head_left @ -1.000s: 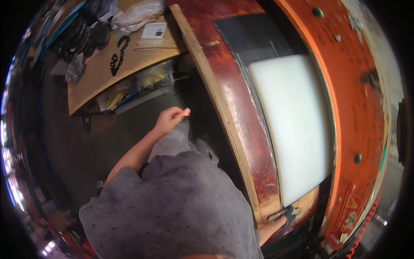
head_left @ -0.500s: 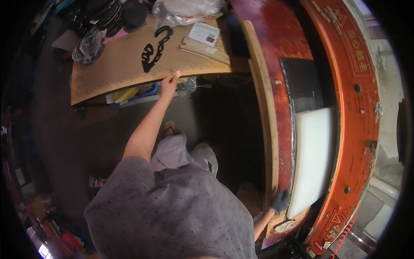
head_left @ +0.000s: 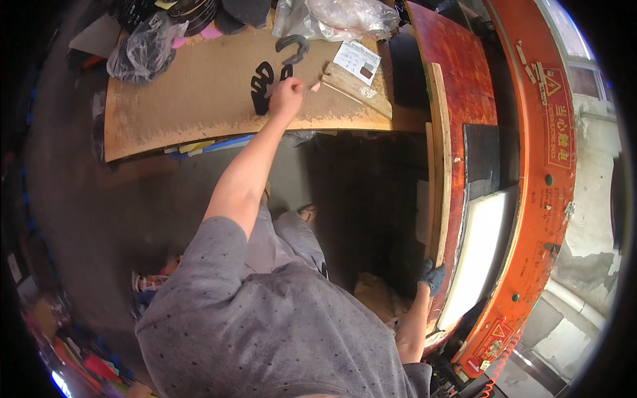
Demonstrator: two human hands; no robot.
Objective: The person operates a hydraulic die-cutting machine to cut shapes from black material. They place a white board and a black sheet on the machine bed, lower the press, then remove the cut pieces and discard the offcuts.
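Observation:
My bare left hand (head_left: 286, 98) is over the tan board of the table ahead, its fingers curled, covering part of a black cut-out piece (head_left: 261, 89). The curved end (head_left: 292, 50) of the black piece shows beyond my knuckles. What lies under the fingers is hidden. A small pinkish spot beside the hand is too small to tell. On the right, my right hand (head_left: 434, 275), in a dark glove, is closed around the near end of a wooden bar (head_left: 438, 166) along the edge of a red board (head_left: 468, 99).
A wooden strip (head_left: 358, 91) and a printed sheet (head_left: 357, 62) lie on the tan table (head_left: 179, 99). Clear plastic bags (head_left: 338, 18) and black round items stand at its back. On the right are a white slab (head_left: 479, 245), a black slab (head_left: 481, 152) and an orange machine beam (head_left: 537, 199).
My left hand has moved from the table's front edge forward over the black piece. The view has shifted. My right hand stays at the red board's edge, now at the wooden bar's end.

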